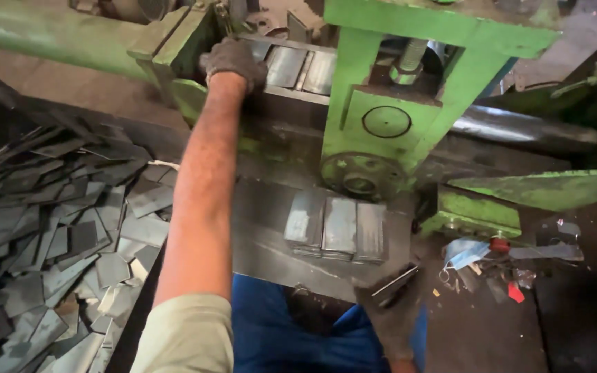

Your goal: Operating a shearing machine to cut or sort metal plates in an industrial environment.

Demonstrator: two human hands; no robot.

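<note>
My left hand [233, 61], in a dark glove, reaches up to the green press machine [381, 103] and rests on the edge of the flat metal plates [302, 68] lying in its bed. Low at the front, my right hand [392, 311], also gloved, is closed on a thin dark metal plate [395, 284]. Three grey rectangular metal plates [338, 226] lie side by side on the steel table [264, 242] just in front of the machine's round wheel [361, 176].
A heap of several cut metal pieces [57, 242] fills the floor at the left. At the right lie a blue face mask [464, 252], small red items [500, 244] and scraps on a dark surface. A steel cylinder [519, 128] runs right of the machine.
</note>
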